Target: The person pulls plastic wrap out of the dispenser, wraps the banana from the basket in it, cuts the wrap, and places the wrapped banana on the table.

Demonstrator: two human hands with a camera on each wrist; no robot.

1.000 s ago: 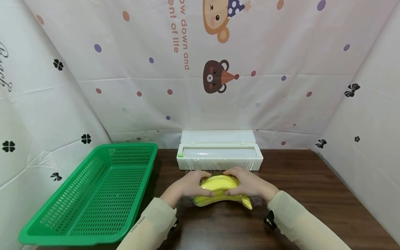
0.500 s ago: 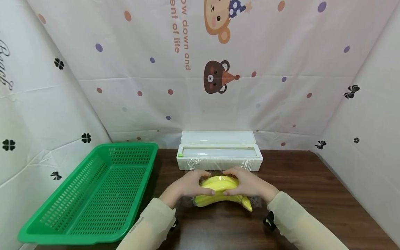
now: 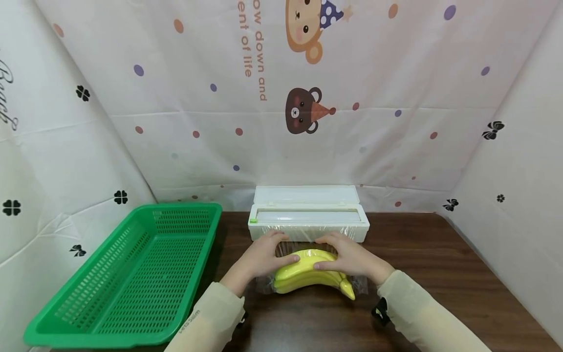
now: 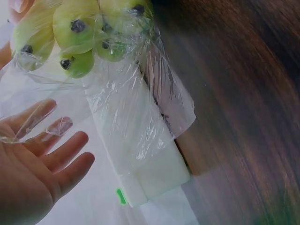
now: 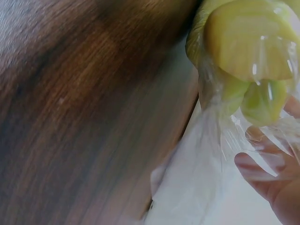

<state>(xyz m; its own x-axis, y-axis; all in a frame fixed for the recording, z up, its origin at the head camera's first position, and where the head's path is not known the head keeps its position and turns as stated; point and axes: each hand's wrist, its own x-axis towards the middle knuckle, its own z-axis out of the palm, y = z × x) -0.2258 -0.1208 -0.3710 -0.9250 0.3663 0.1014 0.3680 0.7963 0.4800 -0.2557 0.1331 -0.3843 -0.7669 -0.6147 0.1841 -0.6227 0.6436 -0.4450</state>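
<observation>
A bunch of yellow bananas lies on the table with clear cling film over it. The film stretches back to a white cling film dispenser, its lid raised. My left hand is at the left end of the bunch, thumb on the top banana, fingers spread behind it; in the left wrist view they stand apart from the bananas, some behind film. My right hand lies at the right end, thumb against the front and fingers reaching behind. Film covers some right fingertips in the right wrist view.
A green plastic basket stands on the left of the dark wooden table. Patterned white cloth hangs behind and at both sides. The dispenser is close to the back cloth, with a small green slider at its left end.
My left hand has moved slightly back and left, its fingers now farther from the bananas and nearer the dispenser. My right hand has shifted only a little. The bananas stay in place.
</observation>
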